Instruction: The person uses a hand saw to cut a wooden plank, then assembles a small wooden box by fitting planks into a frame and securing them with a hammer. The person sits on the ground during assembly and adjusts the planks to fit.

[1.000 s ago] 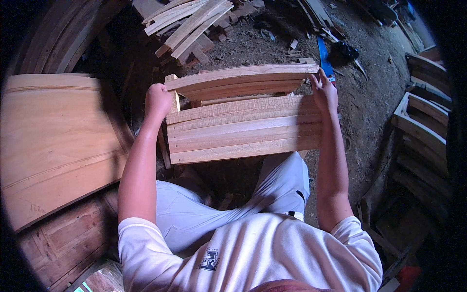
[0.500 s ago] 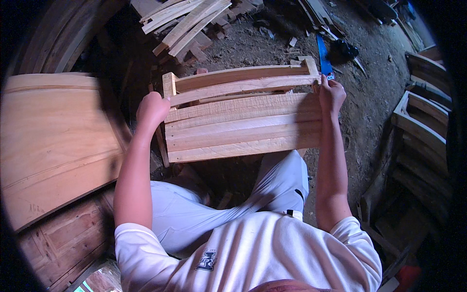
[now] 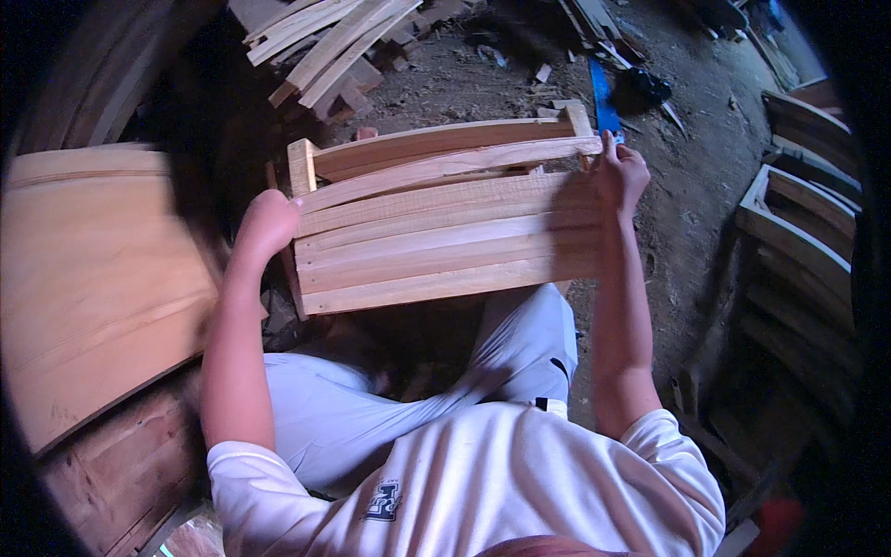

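My left hand (image 3: 267,223) grips one end and my right hand (image 3: 620,174) pinches the other of the slatted wooden frame (image 3: 445,223) over my knees: stiff, light, splintery, best held by its end posts.

Left hand (image 3: 269,223): fingers hidden behind the left end of the pale slatted curved wooden frame (image 3: 436,227); grip cannot be told
Right hand (image 3: 620,174): fingertips partly hidden at the frame's right end
Blue flat tool (image 3: 604,107): lower end covered by the right hand; kind too small to tell
Large curved bare wooden panel (image 3: 93,278): cut off by the dark left rim
Stacked dark wooden frames (image 3: 798,232): dim, cut off at the right rim
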Demonstrator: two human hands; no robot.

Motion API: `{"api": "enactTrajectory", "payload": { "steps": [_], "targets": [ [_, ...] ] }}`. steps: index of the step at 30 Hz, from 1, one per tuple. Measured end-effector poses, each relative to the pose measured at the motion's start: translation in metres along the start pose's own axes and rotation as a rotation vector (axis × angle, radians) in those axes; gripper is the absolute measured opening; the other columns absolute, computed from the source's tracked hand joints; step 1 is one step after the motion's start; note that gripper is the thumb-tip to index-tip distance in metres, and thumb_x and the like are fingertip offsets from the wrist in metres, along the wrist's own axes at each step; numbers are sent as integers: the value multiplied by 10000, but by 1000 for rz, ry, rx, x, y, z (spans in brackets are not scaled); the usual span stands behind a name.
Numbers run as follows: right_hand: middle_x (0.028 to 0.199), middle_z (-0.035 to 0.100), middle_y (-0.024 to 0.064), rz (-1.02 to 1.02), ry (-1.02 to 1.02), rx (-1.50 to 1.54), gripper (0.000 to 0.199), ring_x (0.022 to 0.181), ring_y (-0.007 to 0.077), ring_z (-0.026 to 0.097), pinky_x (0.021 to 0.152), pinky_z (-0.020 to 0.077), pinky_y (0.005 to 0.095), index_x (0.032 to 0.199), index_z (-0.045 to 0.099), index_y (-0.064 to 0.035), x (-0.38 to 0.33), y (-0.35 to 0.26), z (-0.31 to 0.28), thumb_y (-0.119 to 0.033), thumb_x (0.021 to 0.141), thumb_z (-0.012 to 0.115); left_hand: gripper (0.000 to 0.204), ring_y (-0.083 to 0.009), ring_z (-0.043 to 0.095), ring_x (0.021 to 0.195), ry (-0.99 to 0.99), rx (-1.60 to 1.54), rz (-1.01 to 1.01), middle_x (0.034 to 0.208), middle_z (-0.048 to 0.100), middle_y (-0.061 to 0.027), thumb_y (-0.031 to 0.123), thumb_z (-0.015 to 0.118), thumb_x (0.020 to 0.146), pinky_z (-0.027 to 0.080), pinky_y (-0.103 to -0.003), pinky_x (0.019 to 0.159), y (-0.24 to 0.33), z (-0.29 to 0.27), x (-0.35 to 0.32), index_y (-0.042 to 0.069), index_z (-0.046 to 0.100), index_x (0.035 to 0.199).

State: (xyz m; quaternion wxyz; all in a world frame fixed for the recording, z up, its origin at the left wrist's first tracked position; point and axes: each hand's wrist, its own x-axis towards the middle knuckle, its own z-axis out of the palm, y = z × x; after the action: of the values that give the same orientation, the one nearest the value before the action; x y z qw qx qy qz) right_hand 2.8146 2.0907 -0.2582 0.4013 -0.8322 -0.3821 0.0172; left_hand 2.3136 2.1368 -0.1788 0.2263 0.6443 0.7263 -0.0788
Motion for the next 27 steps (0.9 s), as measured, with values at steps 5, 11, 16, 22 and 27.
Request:
{"api": "enactTrajectory", "payload": {
  "steps": [5, 11, 16, 22, 27],
  "targets": [
    [665, 648, 177, -1, 99, 61, 384, 680, 296, 652, 705, 509, 402, 703, 746, -3, -4, -6, -1, -319, 915, 701, 413, -485, 668, 932, -11, -25, 16, 918, 661, -340, 308, 617, 960, 512, -506, 826, 0, -5, -4, -93, 693, 898],
    [866, 767, 132, 39, 52, -157, 225, 820, 205, 731, 786, 536, 327, 924, 805, -49, -1, 7, 2, -233, 892, 680, 422, -479, 658, 884, 12, -23, 22, 866, 651, -321, 305, 601, 977, 500, -512, 795, -1, -2, 0, -90, 657, 837],
    [755, 729, 114, -30, -29, 265, 225, 713, 194, 686, 718, 522, 324, 898, 787, -44, 5, 20, 2, -118, 824, 588, 428, -475, 637, 811, 5, -97, 52, 809, 632, -307, 303, 595, 984, 489, -501, 759, -12, -1, 4, -84, 629, 803],
    [689, 677, 57, 114, -147, 251, 246, 648, 131, 613, 651, 480, 302, 893, 770, -26, 2, 17, -2, -102, 820, 547, 451, -435, 616, 724, -27, -52, 7, 762, 596, -301, 306, 596, 990, 472, -486, 715, -13, -1, 8, -87, 592, 770],
    [703, 627, 25, 147, -172, 259, 218, 661, 96, 533, 637, 440, 280, 872, 719, 3, -1, 9, -6, -77, 831, 521, 407, -374, 645, 748, -38, -51, -17, 799, 636, -273, 290, 630, 979, 491, -460, 739, -14, -1, 12, -74, 619, 796]
  ]
}}
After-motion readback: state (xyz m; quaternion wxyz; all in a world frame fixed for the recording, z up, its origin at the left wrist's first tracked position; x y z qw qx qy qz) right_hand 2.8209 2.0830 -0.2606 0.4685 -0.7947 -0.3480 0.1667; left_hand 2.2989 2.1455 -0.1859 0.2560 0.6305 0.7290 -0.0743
